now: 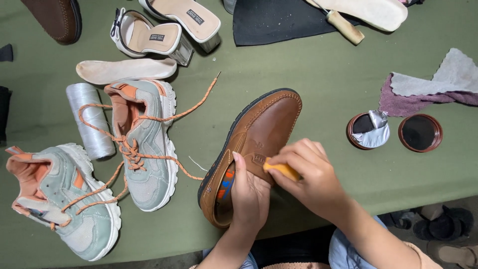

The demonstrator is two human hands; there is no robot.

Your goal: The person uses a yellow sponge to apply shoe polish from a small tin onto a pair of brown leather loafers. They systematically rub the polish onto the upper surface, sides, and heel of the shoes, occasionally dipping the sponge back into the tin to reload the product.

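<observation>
While left hand (249,192) grips brown shoe (254,149) | right hand (311,177) pinches yellow sponge (283,170) | polish tin (369,130) open

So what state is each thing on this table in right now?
Brown shoe: on its side, steadied by left hand.
Yellow sponge: pinched in right hand, against the shoe.
Polish tin: open, foil peeled back.
Tin lid: off, beside it.
Grey sneakers: laces loose.

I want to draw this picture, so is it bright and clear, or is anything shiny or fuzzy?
In the head view the light is soft and even, with faint shadows under the brown shoe and both hands; the foil in the open tin and the spool catch a little glare; the right hand and its yellow piece look slightly blurred; the rest is sharp.
</observation>
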